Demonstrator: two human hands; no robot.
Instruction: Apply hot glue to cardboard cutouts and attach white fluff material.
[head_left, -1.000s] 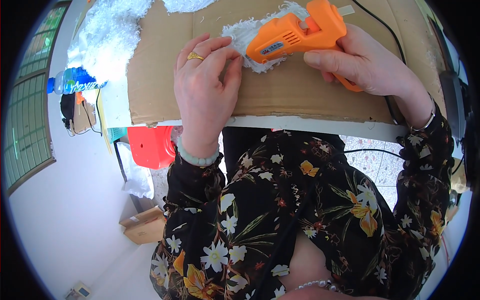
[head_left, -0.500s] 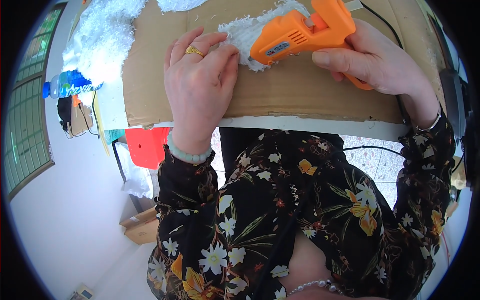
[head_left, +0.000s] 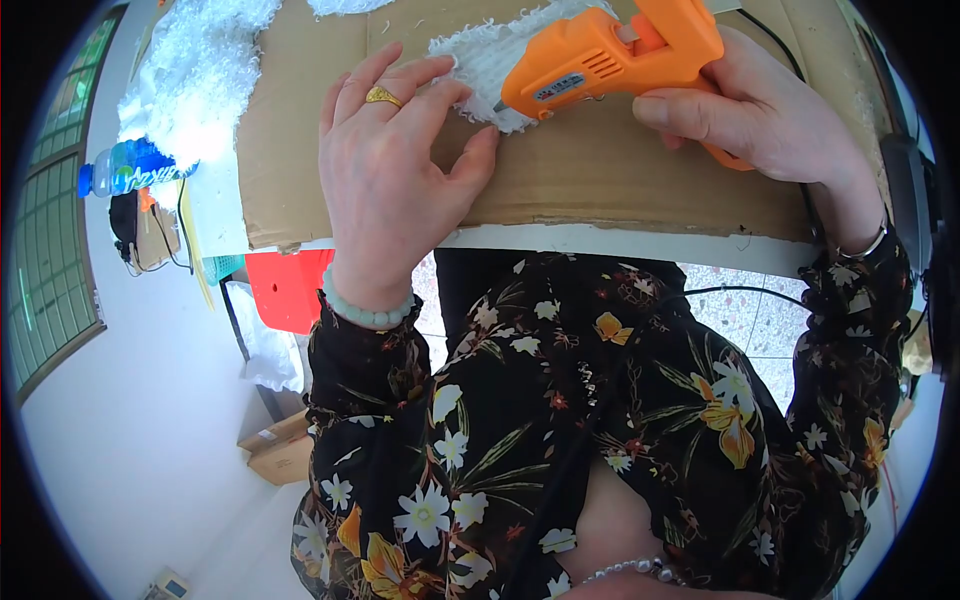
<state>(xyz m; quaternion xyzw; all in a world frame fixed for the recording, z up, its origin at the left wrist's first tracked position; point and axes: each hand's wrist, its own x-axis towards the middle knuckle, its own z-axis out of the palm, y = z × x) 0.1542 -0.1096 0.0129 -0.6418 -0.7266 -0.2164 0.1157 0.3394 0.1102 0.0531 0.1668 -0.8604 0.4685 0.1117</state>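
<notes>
An orange hot glue gun (head_left: 600,62) is gripped in my right hand (head_left: 765,110), its nozzle pointing left and down at a piece of white fluffy fabric (head_left: 485,58). The nozzle tip is at the fabric's near edge; whether it touches cannot be made out. My left hand (head_left: 395,165) is at the fabric's left edge with its thumb and fingers apart. Its fingertips are beside or on the fluff, and nothing shows in the hand. Both fabric and hands are over a brown cardboard sheet (head_left: 600,190) on the table.
More white fluffy fabric (head_left: 205,75) is heaped at the far left, next to a blue-capped plastic bottle (head_left: 135,168). The gun's black cord (head_left: 775,42) runs down the right side. Below the table's near edge are a red plastic stool or bin (head_left: 290,290) and a cardboard box (head_left: 278,450).
My left hand has opened, its thumb moving away from the fingers, and shifted slightly left. The glue gun's nozzle remains by the fabric's near edge.
</notes>
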